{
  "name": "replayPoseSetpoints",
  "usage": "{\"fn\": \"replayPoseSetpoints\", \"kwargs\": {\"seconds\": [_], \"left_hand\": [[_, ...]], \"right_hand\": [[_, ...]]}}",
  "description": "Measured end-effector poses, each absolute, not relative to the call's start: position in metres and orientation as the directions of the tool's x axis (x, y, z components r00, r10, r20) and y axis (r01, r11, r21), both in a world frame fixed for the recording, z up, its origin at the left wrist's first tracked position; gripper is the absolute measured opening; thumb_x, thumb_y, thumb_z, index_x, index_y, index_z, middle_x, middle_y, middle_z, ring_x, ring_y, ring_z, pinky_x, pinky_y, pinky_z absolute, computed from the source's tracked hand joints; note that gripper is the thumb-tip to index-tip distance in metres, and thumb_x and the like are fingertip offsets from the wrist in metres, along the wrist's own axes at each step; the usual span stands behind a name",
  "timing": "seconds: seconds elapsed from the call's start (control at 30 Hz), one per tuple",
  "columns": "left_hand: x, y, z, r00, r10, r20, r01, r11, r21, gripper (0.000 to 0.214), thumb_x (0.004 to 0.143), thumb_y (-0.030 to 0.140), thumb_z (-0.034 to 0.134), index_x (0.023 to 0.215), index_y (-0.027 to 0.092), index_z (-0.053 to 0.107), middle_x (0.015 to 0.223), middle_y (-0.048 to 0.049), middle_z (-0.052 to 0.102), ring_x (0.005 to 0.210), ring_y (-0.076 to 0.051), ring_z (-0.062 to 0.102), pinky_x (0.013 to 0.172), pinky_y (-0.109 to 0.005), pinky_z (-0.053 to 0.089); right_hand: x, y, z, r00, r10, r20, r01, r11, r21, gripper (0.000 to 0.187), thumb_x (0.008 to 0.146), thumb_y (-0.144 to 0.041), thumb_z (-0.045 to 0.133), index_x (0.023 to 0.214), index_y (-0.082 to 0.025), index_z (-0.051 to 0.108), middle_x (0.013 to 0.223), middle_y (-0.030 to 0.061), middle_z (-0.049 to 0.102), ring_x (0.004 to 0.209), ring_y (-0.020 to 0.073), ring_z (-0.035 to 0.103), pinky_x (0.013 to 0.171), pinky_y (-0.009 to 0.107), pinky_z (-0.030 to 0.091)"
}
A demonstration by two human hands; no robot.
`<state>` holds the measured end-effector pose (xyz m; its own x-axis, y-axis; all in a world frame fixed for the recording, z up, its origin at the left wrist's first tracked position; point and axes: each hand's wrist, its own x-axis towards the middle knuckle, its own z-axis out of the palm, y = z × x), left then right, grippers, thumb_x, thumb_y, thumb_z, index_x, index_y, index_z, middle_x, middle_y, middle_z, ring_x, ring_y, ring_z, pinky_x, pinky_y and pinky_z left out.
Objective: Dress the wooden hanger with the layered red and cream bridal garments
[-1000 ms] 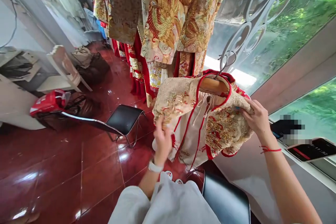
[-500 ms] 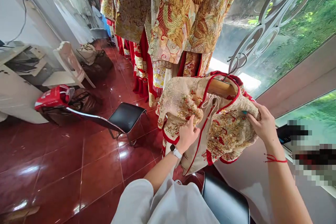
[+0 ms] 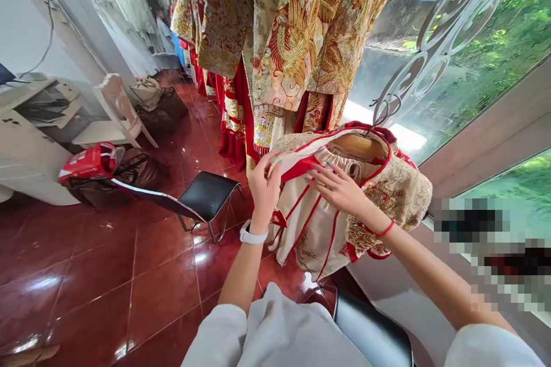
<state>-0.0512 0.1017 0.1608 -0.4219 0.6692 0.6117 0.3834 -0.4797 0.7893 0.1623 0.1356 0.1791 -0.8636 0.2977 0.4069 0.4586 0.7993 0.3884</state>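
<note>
The embroidered jacket (image 3: 365, 206) looks soft and bead-heavy on its hanger (image 3: 364, 146) — best taken by the red-piped edge. Left hand (image 3: 263, 186) fingers pinch that front edge; right hand (image 3: 340, 189) fingers lie spread just beside the collar.

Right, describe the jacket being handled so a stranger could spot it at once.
Start at the big window and the row of hanging robes beside it. Just below them, on a wooden hanger, is the cream jacket that the left hand and right hand touch. Unlike its long neighbours, it is short and red-piped.
</note>
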Motion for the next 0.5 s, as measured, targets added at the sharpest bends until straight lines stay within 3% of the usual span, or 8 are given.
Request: {"fn": "replayPoseSetpoints", "kwargs": {"seconds": [0.1,0.3,0.5], "left_hand": [[-0.052,0.097,0.179,-0.423,0.621,0.66,0.365,-0.55,0.751,0.028,0.098,0.031,0.051,0.107,0.015,0.072,0.107,-0.0086,0.077,0.1,-0.02,0.071,0.089,-0.03,0.054],[-0.054,0.104,0.198,-0.502,0.507,0.701,0.452,-0.537,0.712,0.031,0.099,0.034,0.05,0.098,0.014,0.073,0.096,-0.0072,0.077,0.089,-0.019,0.072,0.084,-0.031,0.056],[-0.042,0.094,0.205,-0.471,0.462,0.752,0.463,-0.596,0.656,0.026,0.098,0.028,0.051,0.102,0.016,0.074,0.099,-0.0052,0.078,0.093,-0.019,0.073,0.085,-0.031,0.058]], "right_hand": [[0.122,0.158,0.191,-0.866,0.313,0.391,0.453,0.823,0.344,0.042,0.096,-0.016,0.051,0.137,-0.019,0.058,0.146,0.0117,0.057,0.137,0.0282,0.048,0.114,0.052,0.038],[0.091,0.177,0.197,-0.873,0.306,0.379,0.427,0.855,0.293,0.04,0.101,-0.015,0.04,0.137,-0.016,0.056,0.135,0.0164,0.061,0.124,0.0295,0.055,0.105,0.051,0.043],[0.098,0.188,0.181,-0.876,0.295,0.381,0.418,0.857,0.299,0.045,0.099,-0.032,0.05,0.14,-0.012,0.052,0.143,0.0182,0.056,0.132,0.0317,0.049,0.111,0.05,0.039]]}}
